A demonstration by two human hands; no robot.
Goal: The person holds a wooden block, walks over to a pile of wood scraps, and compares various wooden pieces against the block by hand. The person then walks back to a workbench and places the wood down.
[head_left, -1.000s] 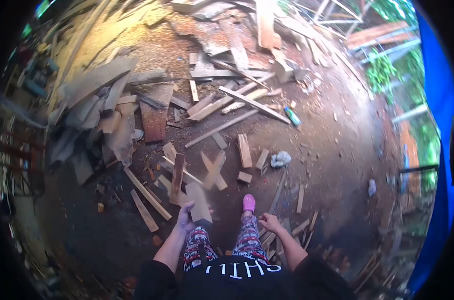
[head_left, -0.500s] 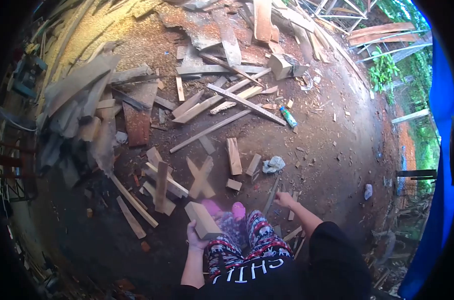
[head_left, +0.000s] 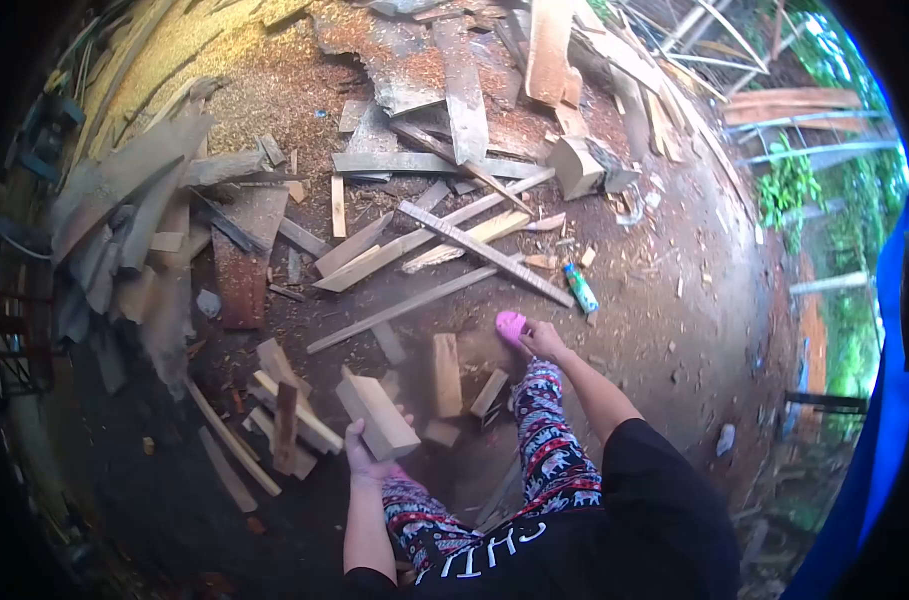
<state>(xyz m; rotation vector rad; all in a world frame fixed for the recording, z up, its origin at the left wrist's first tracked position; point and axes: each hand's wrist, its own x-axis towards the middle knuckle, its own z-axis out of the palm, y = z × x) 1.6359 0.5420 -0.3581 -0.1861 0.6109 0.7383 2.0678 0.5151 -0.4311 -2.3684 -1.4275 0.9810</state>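
One block in the left hand, fingers gripping it from both sides, block tilted, held over the floor in front of the left leg. Right hand bare, out ahead over the pink shoe; fingers curled, can't tell if fully closed or holding anything. Short offcut and smaller offcut on the floor between the hands. Long batten lies across other lumber farther out, bottle just beside its near end. Slabs heaped at view left, sawdust behind. Blue tarp at far right.
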